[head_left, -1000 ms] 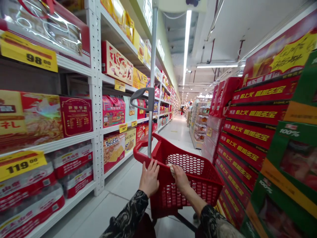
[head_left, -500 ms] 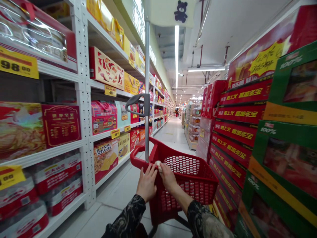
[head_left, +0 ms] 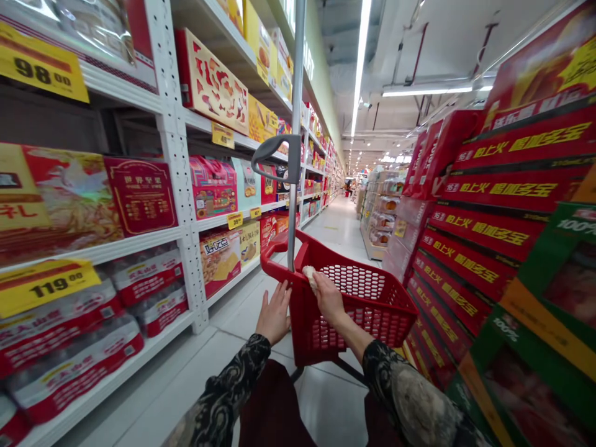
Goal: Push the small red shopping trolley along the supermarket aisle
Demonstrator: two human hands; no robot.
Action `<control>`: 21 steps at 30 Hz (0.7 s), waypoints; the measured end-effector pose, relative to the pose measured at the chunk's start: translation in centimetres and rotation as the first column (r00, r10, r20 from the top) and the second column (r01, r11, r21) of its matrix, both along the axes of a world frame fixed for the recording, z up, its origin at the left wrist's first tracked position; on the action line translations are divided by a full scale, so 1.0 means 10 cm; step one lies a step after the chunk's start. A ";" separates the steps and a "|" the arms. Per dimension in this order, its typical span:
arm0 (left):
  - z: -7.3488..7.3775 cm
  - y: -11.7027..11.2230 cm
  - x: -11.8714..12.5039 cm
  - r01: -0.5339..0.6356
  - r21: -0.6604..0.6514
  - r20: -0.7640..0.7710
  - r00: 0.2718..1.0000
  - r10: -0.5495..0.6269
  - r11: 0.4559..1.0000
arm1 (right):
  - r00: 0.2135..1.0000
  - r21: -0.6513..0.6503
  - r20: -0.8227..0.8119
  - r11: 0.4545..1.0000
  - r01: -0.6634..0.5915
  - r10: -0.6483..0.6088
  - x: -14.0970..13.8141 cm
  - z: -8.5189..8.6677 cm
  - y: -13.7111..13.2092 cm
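A red plastic shopping cart [head_left: 307, 316] stands right in front of me, its basket wall pierced with holes. My right hand [head_left: 329, 299] is closed around a whitish cloth [head_left: 311, 277] and presses it to the top rim of the cart's near end. Just left of it, my left hand [head_left: 274, 313] has its fingers stretched out against the cart's near wall, with nothing in them. A grey metal pole [head_left: 293, 223] rises from the cart, and a grey loop-shaped handle [head_left: 279, 155] is fixed partway up it.
White shelves [head_left: 170, 124] with boxed snacks and packs of bottles line the left side. On the right, red drink cartons [head_left: 503, 186] and green boxes [head_left: 535, 310] are stacked high. Between them a tiled aisle [head_left: 338, 220] runs ahead, past a display rack [head_left: 379, 217].
My left hand has moved apart from the right, its fingers now lower on the cart's wall. The right hand with the cloth has shifted slightly along the rim. My view has tilted down.
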State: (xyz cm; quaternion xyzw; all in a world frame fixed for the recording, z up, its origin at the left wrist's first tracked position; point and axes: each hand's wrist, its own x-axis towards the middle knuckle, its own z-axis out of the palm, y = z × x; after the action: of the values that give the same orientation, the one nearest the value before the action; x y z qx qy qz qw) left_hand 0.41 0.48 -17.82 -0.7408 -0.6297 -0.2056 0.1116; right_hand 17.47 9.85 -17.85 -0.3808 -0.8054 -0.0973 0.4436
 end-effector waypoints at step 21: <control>-0.20 -0.07 -0.04 -0.181 0.083 0.137 0.976 0.168 0.980 | 0.965 0.052 0.228 0.988 -0.148 0.133 -0.43 0.06 -0.36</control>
State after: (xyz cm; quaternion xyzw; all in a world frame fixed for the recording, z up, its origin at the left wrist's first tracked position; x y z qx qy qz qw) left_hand 0.01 -0.23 -19.81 -0.6614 -0.6878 -0.2724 0.1234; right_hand 13.13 6.22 -17.26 -0.2940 -0.8714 -0.1353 0.3687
